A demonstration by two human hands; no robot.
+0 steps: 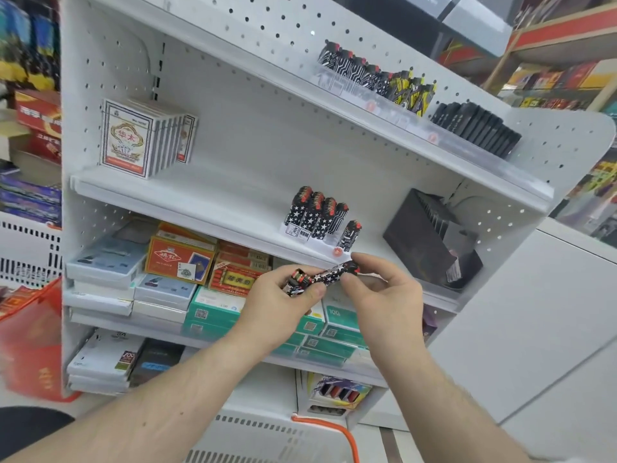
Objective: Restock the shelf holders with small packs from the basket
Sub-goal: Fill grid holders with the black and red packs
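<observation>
I see both hands near the middle of the frame, just below the front edge of the middle shelf (200,195). My left hand (277,305) is curled round a small bunch of packs (297,282), with the thumb pressed over them. I think it holds the bunch like that so the spare ones stay ready while one gets pulled out.

My right hand (384,295) pinches one star pack (334,272) between thumb and first finger. That grip is clamped on the right end of the pack. The pack lies almost flat and points left, so its other end still sits against the bunch in the left hand. I cannot tell if the left thumb is touching it too.

Just above the hands, the holder row (317,215) stands on the middle shelf. Four star packs stand close together, and one more stands a bit to the right, near the shelf edge. I guess the pinch is at one end so the pack can be turned upright and dropped in beside those.

The basket (300,439) is at the bottom of the frame, with an orange handle (347,436). A dark box (430,238) sits to the right of the row.
</observation>
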